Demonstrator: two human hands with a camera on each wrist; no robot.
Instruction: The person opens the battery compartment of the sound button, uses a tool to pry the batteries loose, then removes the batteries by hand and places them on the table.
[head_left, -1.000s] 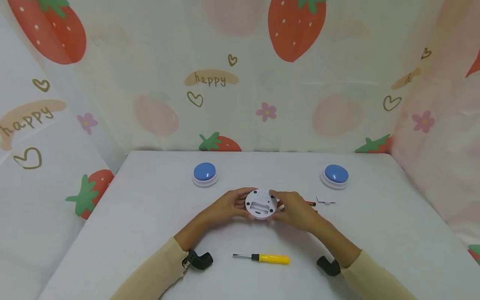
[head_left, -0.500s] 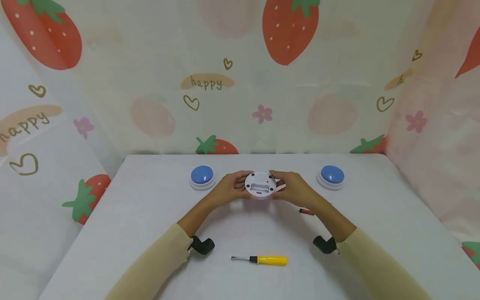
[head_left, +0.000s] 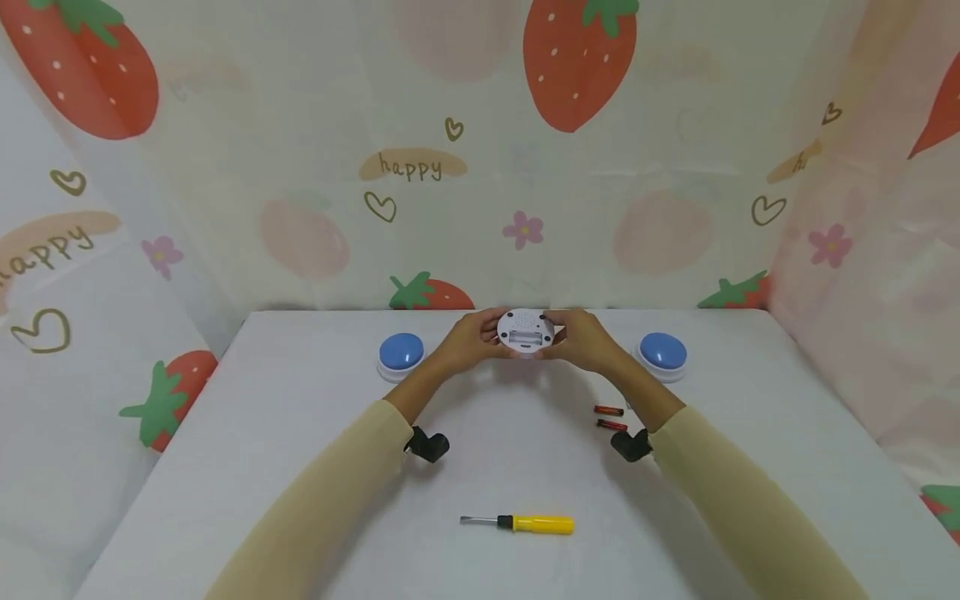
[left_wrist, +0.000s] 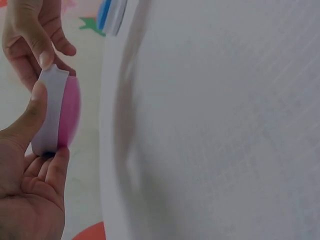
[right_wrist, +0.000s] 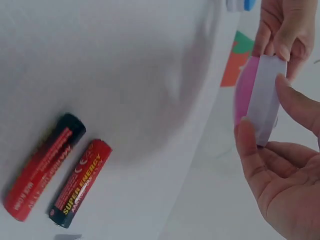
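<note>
And here's the white round unit [head_left: 523, 327], up off the tabletop [head_left: 315, 367], nr its far edge in the head view, btwn both hands! Underside's facing the wearer, batt. bay [head_left: 525, 338] showing; pink dome [left_wrist: 71, 111] on the opp. side. L hand [head_left: 467, 343] has its side pinched, thumb on the white, fingertips at the dome's edge. R hand [head_left: 591, 343] grips the opp. side, same style, thumb vs. fingers. Just below the R forearm: two AAA batts, red-and-black, lying side by side, a bit apart, dark ends opp. ways; call 'em batt. one [right_wrist: 45, 167] and batt. two [right_wrist: 81, 183]. Closer to the wearer, a yellow-handled screwdriver [head_left: 525, 523] lies flat, tip to the L. Farther out, blue-topped buttons, L one [head_left: 401, 354] and R one [head_left: 663, 353], flank the forearms. Strawberry-print backdrop [head_left: 330, 92] behind.
</note>
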